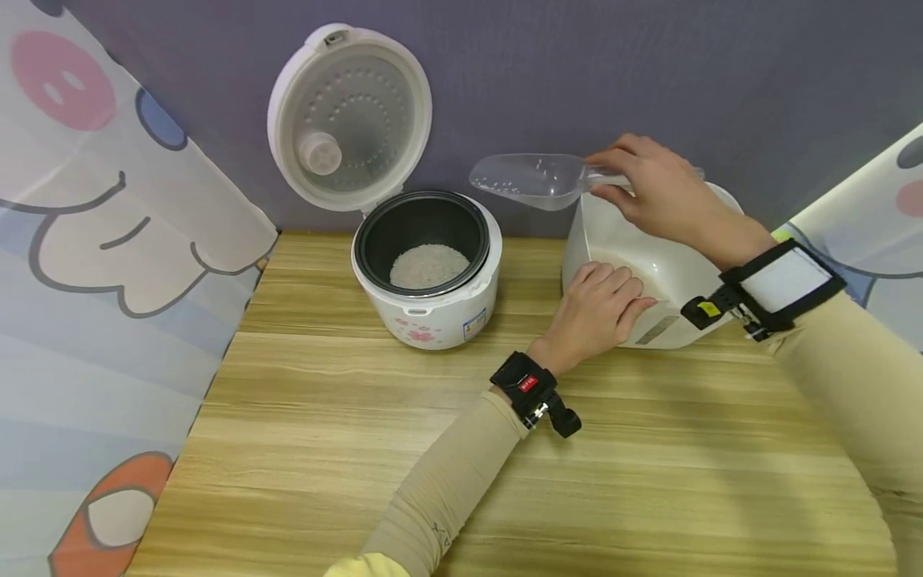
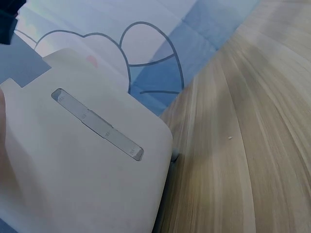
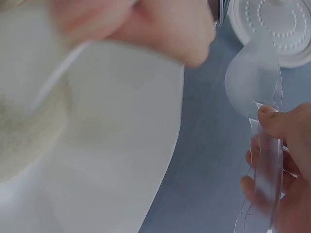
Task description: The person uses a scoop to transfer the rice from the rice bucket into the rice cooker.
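My right hand [image 1: 663, 192] grips the handle of a clear plastic scoop [image 1: 530, 178], held level above the left edge of a white rice bin [image 1: 613, 224]. A few grains cling inside the scoop. My left hand [image 1: 598, 308] holds the bin's near rim, its fingers curled over it. The right wrist view shows rice [image 3: 31, 136] in the bin. In the left wrist view, the bin's front has a long clear gauge strip [image 2: 97, 124]. Left of the bin stands a white rice cooker [image 1: 389, 316], with rice [image 1: 429, 266] in its dark inner pot [image 1: 382, 232].
The cooker's lid [image 1: 353, 120] stands raised against the grey back wall [image 1: 541, 72]. Cooker and bin stand near the back of the wood-grain table [image 1: 303, 417]. A printed cartoon cloth [image 1: 94, 240] hangs along the left side, and a similar one [image 1: 887, 216] at the right.
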Demonstrator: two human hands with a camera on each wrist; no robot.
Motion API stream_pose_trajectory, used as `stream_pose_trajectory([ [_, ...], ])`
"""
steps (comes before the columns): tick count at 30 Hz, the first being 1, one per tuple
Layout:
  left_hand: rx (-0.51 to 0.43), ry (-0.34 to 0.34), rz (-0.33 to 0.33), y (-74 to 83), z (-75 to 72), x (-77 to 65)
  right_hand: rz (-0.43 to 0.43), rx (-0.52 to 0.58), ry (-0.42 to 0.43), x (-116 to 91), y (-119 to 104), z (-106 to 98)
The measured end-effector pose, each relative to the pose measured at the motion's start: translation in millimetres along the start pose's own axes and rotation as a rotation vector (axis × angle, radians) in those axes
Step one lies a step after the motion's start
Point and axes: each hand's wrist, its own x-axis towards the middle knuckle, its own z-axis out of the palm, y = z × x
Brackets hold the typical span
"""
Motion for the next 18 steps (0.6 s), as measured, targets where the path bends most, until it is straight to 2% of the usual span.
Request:
stream_pose_trajectory([
  [11, -0.007, -0.029, -0.011, -0.9, -3.8, -0.2, 0.197, 0.008, -0.040, -42, 39, -16],
  [14, -0.002, -0.021, -0.013, -1.7, -3.8, -1.1, 0.228, 0.007, -0.050, -52, 48, -19],
  [18, 0.001, -0.017, -0.017, -2.1, -3.3, -1.6, 0.228, -0.018, -0.067, -64, 58, -22],
])
